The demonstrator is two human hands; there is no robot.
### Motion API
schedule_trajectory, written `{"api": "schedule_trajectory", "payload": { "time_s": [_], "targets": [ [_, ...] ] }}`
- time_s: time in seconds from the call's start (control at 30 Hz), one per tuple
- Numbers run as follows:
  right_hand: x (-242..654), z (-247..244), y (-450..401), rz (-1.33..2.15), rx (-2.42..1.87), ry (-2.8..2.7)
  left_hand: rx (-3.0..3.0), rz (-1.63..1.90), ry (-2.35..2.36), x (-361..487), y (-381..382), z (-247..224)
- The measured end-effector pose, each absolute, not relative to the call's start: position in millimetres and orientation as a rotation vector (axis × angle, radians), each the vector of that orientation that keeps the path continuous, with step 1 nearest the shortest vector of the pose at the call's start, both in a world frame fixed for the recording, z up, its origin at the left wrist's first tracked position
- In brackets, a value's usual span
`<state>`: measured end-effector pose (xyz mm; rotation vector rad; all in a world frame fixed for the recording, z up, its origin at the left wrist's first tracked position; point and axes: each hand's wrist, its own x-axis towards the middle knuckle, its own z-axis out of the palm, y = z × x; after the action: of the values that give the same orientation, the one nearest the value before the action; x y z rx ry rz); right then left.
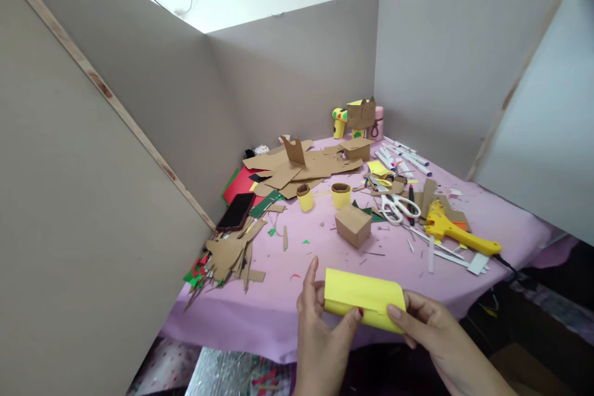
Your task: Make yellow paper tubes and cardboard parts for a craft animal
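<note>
Two hands, the left hand (322,343) and right hand (440,331), grasp rolled yellow paper (364,288) with their fingers near the front edge of the purple-covered tabletop (276,288). Uneven pressure could crease it; a loosened grip could let it unroll.

no readable text, labels or numbers, though distant markers look blurry
</note>
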<state>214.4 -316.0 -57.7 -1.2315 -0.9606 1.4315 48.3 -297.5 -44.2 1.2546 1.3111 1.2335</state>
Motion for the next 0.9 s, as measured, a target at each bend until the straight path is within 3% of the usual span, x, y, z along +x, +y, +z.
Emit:
{"api": "schedule_trajectory", "payload": {
  "time_s": [0.3,0.9],
  "targets": [
    [214.1,-55.7,-314.1,1.411,-1.233,-0.959,1.193,1.203,1.07,47.3,-300.3,-34.6],
    [214.8,-56.0,-314.8,1.439,-1.238,-0.883,1.199,1.271,1.247,44.8,-299.5,-38.6]
  ]
}}
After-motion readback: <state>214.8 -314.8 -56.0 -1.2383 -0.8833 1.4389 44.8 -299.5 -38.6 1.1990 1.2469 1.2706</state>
